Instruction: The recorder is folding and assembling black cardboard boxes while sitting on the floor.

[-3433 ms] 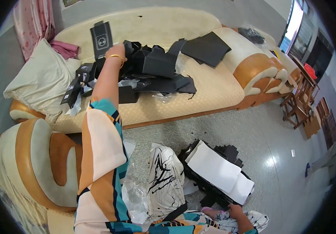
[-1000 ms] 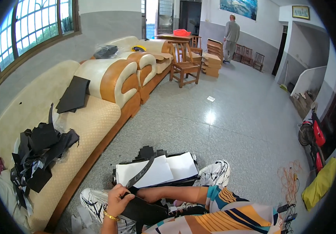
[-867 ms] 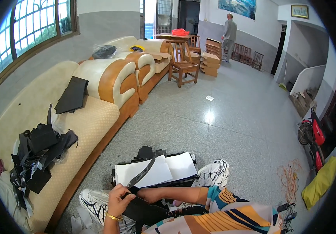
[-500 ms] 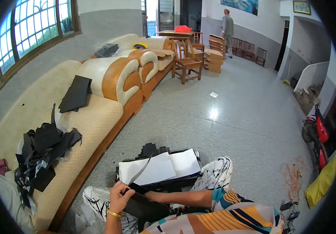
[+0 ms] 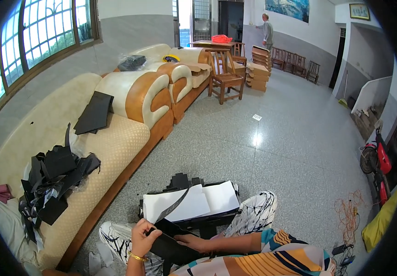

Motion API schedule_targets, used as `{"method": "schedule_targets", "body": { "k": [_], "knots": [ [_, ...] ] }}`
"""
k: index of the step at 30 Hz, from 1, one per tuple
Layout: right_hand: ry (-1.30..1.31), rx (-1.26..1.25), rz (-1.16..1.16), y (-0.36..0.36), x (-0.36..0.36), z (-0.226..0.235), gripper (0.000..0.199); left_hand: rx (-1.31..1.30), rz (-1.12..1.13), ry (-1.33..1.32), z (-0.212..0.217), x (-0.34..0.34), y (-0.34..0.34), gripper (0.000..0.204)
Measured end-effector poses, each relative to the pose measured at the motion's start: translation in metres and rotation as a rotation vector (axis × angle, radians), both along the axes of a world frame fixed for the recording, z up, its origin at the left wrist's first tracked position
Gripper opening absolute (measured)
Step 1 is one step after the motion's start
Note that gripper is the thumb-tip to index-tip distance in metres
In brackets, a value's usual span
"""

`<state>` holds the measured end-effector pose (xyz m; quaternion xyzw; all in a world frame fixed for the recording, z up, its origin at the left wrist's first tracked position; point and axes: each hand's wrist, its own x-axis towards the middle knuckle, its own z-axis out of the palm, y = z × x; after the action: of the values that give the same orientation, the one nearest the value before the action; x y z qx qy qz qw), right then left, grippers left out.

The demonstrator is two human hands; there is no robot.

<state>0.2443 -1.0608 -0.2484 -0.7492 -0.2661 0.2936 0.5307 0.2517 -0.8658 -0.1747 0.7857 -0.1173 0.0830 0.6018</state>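
Between my legs, my left hand (image 5: pixel 143 238) pinches the upper edge of a stiff black sheet (image 5: pixel 168 248), thumb on top. A narrow dark grey strip (image 5: pixel 174 204) curves up and away from beside that hand; where its lower end is fixed cannot be made out. My right hand (image 5: pixel 193 242) reaches in from the right and lies against the black sheet, its fingers partly hidden by it. Just beyond my hands, white sheets (image 5: pixel 184 202) lie on top of a black open box (image 5: pixel 207 220) on the floor, with black cut pieces (image 5: pixel 178 181) along its far side.
On the patterned sofa (image 5: pixel 125 138) at left sit a heap of black scraps (image 5: pixel 58 165) and black panels (image 5: pixel 95 112). Ahead are a wooden chair (image 5: pixel 225 78), stacked cardboard boxes (image 5: pixel 257 76) and a person (image 5: pixel 267 32). Orange cords (image 5: pixel 348 214) and a yellow bag (image 5: pixel 382 223) lie right.
My right hand has drawn up and out along the black sheet, showing more of its back. My left hand keeps its pinch. The far person raises an arm toward the wall. The view has shifted slightly.
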Motion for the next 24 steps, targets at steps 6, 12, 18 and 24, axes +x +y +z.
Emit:
{"method": "schedule_targets", "body": {
  "k": [6,12,18,24],
  "knots": [
    [0.029,-0.036,-0.082,-0.009,-0.012,0.006,0.036,0.041,-0.028,-0.027,0.006,-0.004,-0.002,0.017],
    [0.348,0.024,0.023,-0.010,-0.011,-0.013,0.040,-0.069,0.052,0.034,0.002,-0.012,0.001,0.012],
    [0.050,-0.162,0.167,-0.016,-0.008,-0.052,0.049,-0.343,0.152,0.103,-0.002,-0.006,-0.008,0.019],
    [-0.074,-0.106,-0.038,-0.004,-0.020,0.010,0.028,-0.021,0.105,0.242,0.029,0.010,0.001,0.021]
  ]
}}
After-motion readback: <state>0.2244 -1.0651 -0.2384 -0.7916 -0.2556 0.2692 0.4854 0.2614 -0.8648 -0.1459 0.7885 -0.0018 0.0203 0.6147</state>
